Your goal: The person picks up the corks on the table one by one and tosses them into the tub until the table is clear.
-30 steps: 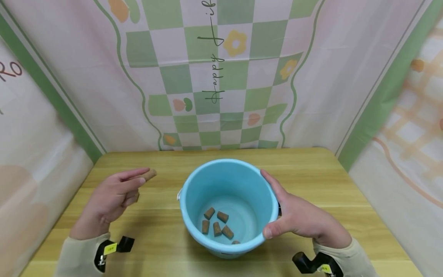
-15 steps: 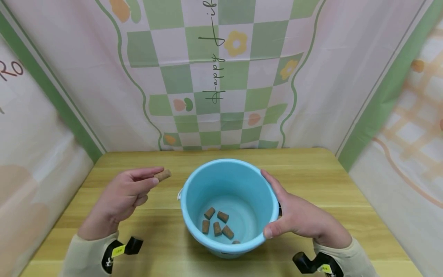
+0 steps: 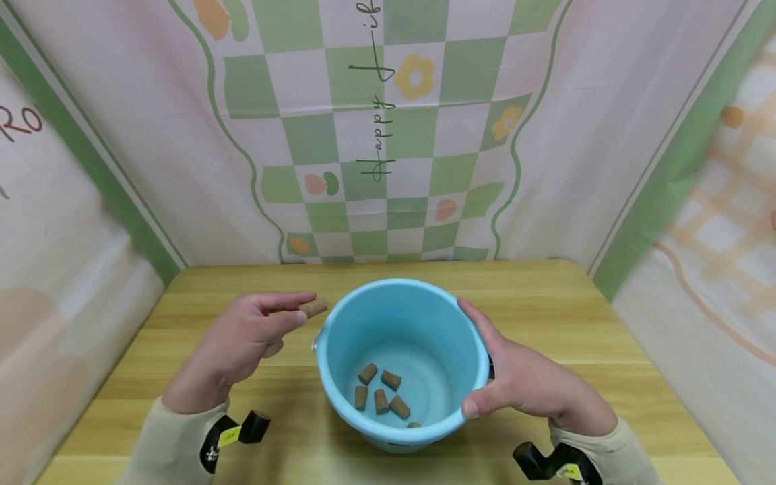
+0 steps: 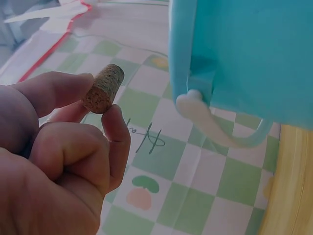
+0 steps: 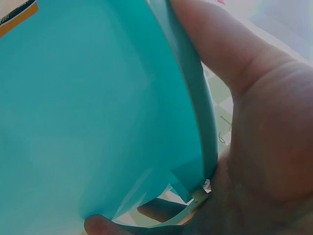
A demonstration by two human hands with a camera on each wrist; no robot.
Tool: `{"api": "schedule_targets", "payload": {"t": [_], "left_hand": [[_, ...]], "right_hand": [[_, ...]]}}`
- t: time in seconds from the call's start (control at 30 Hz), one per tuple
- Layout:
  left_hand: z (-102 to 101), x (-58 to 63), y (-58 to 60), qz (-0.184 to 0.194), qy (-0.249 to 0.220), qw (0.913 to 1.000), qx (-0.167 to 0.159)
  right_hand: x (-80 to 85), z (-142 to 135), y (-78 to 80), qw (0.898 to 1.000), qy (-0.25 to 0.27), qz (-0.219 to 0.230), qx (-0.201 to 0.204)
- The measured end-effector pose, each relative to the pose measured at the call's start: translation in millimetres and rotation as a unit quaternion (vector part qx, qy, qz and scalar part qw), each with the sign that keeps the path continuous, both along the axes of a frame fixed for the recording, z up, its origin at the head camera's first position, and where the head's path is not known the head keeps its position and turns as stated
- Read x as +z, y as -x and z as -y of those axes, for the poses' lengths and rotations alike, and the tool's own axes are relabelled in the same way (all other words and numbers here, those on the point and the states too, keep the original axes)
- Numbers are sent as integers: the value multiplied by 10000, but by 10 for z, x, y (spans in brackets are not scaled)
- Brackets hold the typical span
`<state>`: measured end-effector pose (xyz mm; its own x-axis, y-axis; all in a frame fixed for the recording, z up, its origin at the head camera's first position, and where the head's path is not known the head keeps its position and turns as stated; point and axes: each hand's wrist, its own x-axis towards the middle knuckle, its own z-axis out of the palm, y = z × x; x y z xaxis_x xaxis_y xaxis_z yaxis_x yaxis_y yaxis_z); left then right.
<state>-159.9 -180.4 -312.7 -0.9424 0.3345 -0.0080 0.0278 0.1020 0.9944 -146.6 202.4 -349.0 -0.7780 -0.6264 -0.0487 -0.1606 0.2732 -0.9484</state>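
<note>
A light blue bucket [image 3: 394,313] stands on the table, with several brown corks [image 3: 380,401] lying on its bottom. My left hand [image 3: 242,340] pinches another cork [image 4: 105,88] between thumb and fingers, just outside the bucket's left rim. That cork is held apart from the rim, roughly at rim height. On the bucket's right side, my right hand [image 3: 521,377] grips the rim, its thumb at the front and a finger further back. In the right wrist view a fingertip [image 5: 100,225] touches the bucket's outer wall; the remaining fingers are mostly hidden.
The bucket's white handle [image 4: 220,129] hangs at its left side. Wooden tabletop [image 3: 182,289] surrounds the bucket. Patterned cloth [image 3: 364,148] rises behind the table's far edge, and more cloth hangs at both sides.
My left hand has moved right with the pinched cork, closer to the bucket's left rim. The right hand, the bucket and the corks inside have stayed in place.
</note>
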Motion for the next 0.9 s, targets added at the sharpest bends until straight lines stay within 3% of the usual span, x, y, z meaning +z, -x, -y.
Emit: {"api": "schedule_targets", "payload": {"t": [0.23,0.43,0.9], "left_hand": [[-85,37,22,2,87,10000,35],[-122,58,39,0,147,9999,36],[-242,31,91,207,268,9994,-44]], "right_hand": [[14,7,-8,9998,120,133,-43],[0,-4,-6,10000,57,-13,-13],[-8,-4,-4,9999,-43,-87,-54]]}}
